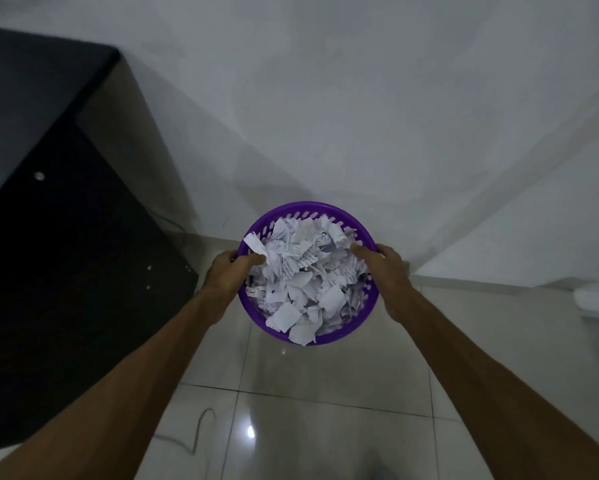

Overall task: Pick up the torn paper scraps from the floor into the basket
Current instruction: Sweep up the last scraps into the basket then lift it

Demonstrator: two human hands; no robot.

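Right now both hands hold the purple basket [325, 337] by its rim, one on each side. The left hand [227, 271] grips the rim on its side, with the thumb hooked over the edge into the basket and lying against the paper there; its other fingers go down the outside wall and are hidden. The right hand [388, 271] grips the opposite rim in the same way, thumb over the edge and resting on the heap, remaining fingers out of sight behind the wall. Both forearms reach forward, bare, from the bottom corners of the view.

Between the two hands lies the basket's load: torn paper scraps [305, 282], white, many with faint handwriting, heaped up to the rim and in places over it. One long scrap sticks up just beside the left thumb, and another hangs over the near edge of the rim. The basket has a slotted wall, seen along the far side beyond the hands.

Below the hands and basket is the floor [325, 427], glossy pale tiles with dark joints and a bright spot of reflected light. A thin cable [197, 434] curls over the tiles under the left forearm. Out to the left of the left hand stands a dark cabinet [66, 289] with a small round knob. Beyond the basket rises a plain white wall [325, 98], and far off to the right of the right hand a white object sits at the edge of view, too cut off to identify
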